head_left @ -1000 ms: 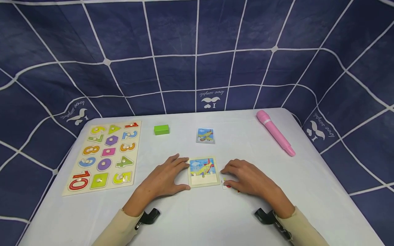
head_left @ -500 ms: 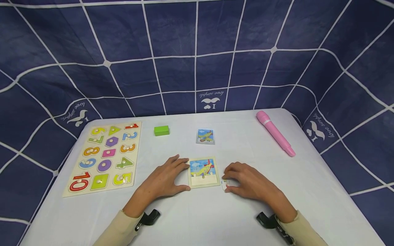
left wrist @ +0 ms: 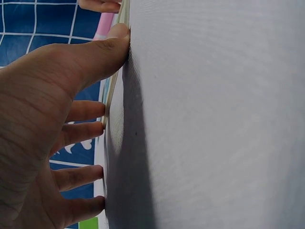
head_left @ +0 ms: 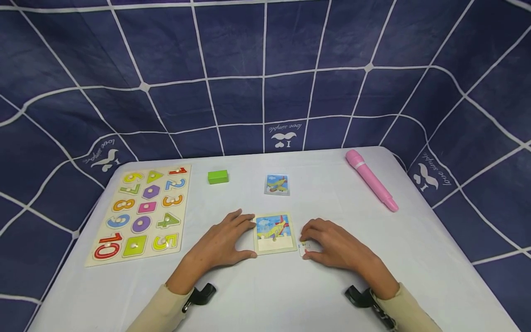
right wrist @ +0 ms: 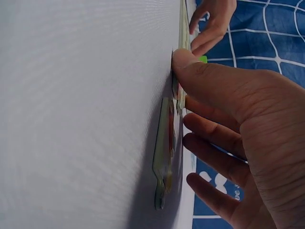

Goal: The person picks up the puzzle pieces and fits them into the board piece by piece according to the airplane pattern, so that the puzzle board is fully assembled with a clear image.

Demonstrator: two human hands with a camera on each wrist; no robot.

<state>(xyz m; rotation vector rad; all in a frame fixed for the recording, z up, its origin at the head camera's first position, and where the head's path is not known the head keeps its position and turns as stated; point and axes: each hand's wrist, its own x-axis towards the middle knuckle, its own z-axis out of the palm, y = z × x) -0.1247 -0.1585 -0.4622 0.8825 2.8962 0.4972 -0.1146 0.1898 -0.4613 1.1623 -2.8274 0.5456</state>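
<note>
A small square puzzle board (head_left: 275, 250) lies flat in the head view, with an airplane picture in its upper part and bare wood along the lower part. My left hand (head_left: 218, 240) rests on its left edge, thumb at the lower corner, fingers spread. Right of the board, my right hand (head_left: 337, 244) pinches a small white puzzle piece (head_left: 302, 249) between thumb and index finger, low at the table. In the right wrist view, further pieces (right wrist: 163, 138) lie on the cloth beside that hand; the palm hides them from the head view.
A number and shape board (head_left: 92, 256) lies at the left. Behind the hands are a green block (head_left: 217, 176) and a small airplane picture card (head_left: 277, 184). A pink microphone-shaped toy (head_left: 373, 181) lies at the back right, before a blue gridded curtain (head_left: 236, 97).
Compared with a second ago, my right thumb and index finger have closed on the white piece, and the hand has shifted slightly. The left hand and board have stayed put.
</note>
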